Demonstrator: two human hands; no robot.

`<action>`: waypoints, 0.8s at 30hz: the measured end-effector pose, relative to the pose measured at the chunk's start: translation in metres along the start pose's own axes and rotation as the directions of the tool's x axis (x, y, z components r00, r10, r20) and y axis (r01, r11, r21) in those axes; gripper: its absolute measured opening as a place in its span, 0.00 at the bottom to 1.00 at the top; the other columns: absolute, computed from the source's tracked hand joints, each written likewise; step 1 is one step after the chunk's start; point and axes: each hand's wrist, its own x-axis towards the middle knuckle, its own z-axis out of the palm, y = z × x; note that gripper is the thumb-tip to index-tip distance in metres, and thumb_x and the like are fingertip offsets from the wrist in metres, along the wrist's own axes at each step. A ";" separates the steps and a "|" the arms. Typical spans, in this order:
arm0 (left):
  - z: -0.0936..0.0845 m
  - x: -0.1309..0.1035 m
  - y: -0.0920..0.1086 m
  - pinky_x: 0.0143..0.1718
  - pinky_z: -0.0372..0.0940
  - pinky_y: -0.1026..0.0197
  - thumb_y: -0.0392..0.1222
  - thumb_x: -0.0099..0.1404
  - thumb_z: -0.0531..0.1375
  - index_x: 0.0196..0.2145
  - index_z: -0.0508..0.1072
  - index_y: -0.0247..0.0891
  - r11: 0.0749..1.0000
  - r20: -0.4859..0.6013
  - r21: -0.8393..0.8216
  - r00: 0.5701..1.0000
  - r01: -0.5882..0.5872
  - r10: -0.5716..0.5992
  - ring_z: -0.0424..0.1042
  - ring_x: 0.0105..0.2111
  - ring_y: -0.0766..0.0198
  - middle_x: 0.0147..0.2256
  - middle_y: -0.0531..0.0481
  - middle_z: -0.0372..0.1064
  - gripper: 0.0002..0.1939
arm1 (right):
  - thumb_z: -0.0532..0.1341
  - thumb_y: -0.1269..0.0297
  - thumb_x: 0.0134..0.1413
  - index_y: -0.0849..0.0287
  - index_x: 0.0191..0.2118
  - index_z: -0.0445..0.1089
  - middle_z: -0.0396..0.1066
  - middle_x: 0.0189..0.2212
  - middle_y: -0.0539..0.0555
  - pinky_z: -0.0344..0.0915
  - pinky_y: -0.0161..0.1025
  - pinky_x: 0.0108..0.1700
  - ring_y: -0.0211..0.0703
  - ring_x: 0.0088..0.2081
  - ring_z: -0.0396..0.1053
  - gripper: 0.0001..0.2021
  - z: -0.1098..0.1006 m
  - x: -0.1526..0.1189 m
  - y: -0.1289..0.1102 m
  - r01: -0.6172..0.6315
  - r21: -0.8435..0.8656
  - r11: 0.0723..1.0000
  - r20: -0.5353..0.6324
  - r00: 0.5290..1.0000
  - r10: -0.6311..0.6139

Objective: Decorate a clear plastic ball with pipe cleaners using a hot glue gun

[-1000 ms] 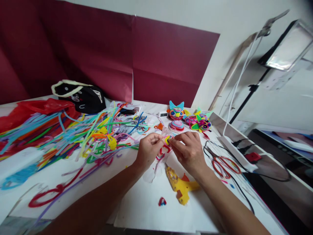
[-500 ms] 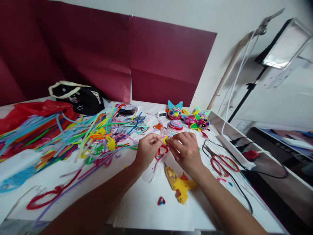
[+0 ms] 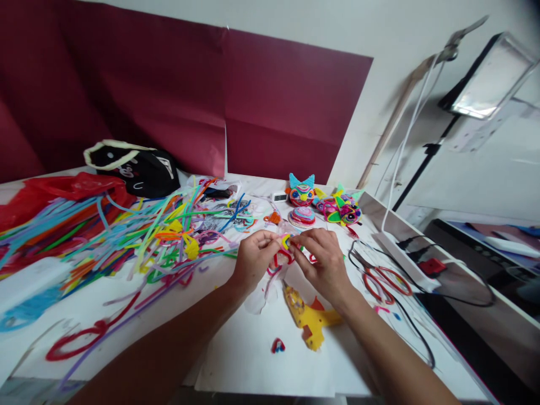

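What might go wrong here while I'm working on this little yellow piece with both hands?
Your right hand is above the yellow glue gun, so your forearm could brush it; whether it is hot, I can't tell. The small red and blue piece lies loose and might get knocked away. The black cable beside your right arm could snag.

The glue gun (image 3: pixel 311 320) is yellow with orange parts; right of it, the scissors (image 3: pixel 382 281) have red-orange handles; beyond it, the cat-like figure (image 3: pixel 301 191) has light-blue ears and a multicoloured face.
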 end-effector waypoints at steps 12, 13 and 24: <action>0.000 0.000 -0.004 0.15 0.55 0.70 0.42 0.52 0.60 0.28 0.71 0.36 1.000 0.022 0.008 1.000 -0.004 0.004 0.60 0.12 0.72 0.15 0.59 0.66 0.07 | 0.63 0.68 0.61 0.58 0.43 0.73 0.74 0.36 0.55 0.60 0.45 0.42 0.45 0.39 0.69 0.05 -0.003 -0.002 -0.001 -0.004 -0.001 1.000 -0.031 0.999 0.004; 0.000 0.000 -0.004 0.15 0.55 0.70 0.42 0.52 0.60 0.28 0.71 0.36 1.000 0.026 0.010 1.000 -0.006 0.006 0.60 0.12 0.72 0.15 0.58 0.66 0.07 | 0.63 0.67 0.61 0.58 0.43 0.73 0.73 0.36 0.55 0.60 0.45 0.42 0.45 0.39 0.69 0.05 -0.003 -0.002 -0.002 0.004 -0.012 1.000 -0.034 0.999 -0.004; 0.001 -0.001 -0.005 0.14 0.55 0.70 0.40 0.52 0.60 0.27 0.70 0.37 1.000 0.032 0.016 0.999 -0.019 0.018 0.60 0.12 0.72 0.15 0.59 0.65 0.05 | 0.63 0.68 0.60 0.58 0.42 0.73 0.72 0.36 0.54 0.59 0.45 0.41 0.45 0.38 0.67 0.05 -0.001 -0.001 -0.006 0.042 -0.065 0.997 -0.029 0.999 -0.044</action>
